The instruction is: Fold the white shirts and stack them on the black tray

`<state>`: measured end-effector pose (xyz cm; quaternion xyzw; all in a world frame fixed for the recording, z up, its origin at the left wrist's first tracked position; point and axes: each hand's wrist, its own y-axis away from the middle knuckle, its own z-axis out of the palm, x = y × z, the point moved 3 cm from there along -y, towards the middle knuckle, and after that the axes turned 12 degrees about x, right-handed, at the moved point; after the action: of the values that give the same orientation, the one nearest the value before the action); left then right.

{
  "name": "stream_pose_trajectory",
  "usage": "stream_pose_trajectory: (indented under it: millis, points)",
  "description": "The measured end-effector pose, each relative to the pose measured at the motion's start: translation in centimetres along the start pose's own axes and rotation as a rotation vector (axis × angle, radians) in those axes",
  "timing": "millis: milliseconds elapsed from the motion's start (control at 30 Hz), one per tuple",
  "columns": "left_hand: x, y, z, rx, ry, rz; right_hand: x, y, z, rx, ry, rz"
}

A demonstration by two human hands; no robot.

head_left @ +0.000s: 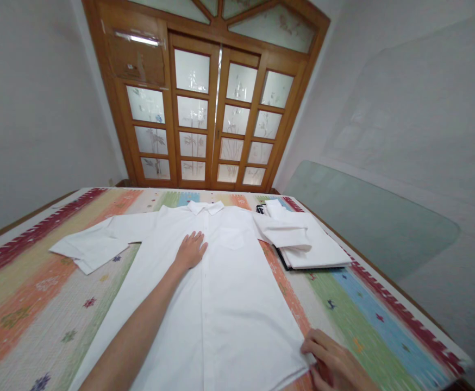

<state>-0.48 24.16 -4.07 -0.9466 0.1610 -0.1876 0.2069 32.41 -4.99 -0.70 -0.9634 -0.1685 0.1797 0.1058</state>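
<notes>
A white button-up shirt [237,293] lies front side up, its collar at the far end and its sleeves spread to both sides. My left hand [192,251] rests flat on the shirt's chest, just left of the button placket, with the fingers stretched out. At the lower right, my right hand [329,355] pinches the bottom hem corner of the shirt between thumb and fingers. The shirt's right-hand sleeve overlaps a stack of folded white clothes [323,247]. The near end of the shirt runs out of view.
Under the shirt is a striped, patterned cloth [355,309] covering the table. A dark item edges out beneath the folded stack. Wooden doors with glass panes [213,108] stand beyond the far edge. A pale glass sheet [368,217] leans on the right wall.
</notes>
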Motion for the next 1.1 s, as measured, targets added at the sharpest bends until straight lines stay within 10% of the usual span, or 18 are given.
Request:
stream_pose_trajectory:
  millis: [867, 1100]
  points:
    - [0.5, 0.0, -0.4, -0.073, -0.113, 0.012, 0.7, 1.3, 1.1, 0.26, 0.062, -0.211]
    - [0.3, -0.1, -0.3, -0.059, -0.118, 0.014, -0.1, 1.4, 0.8, 0.151, 0.116, -0.19]
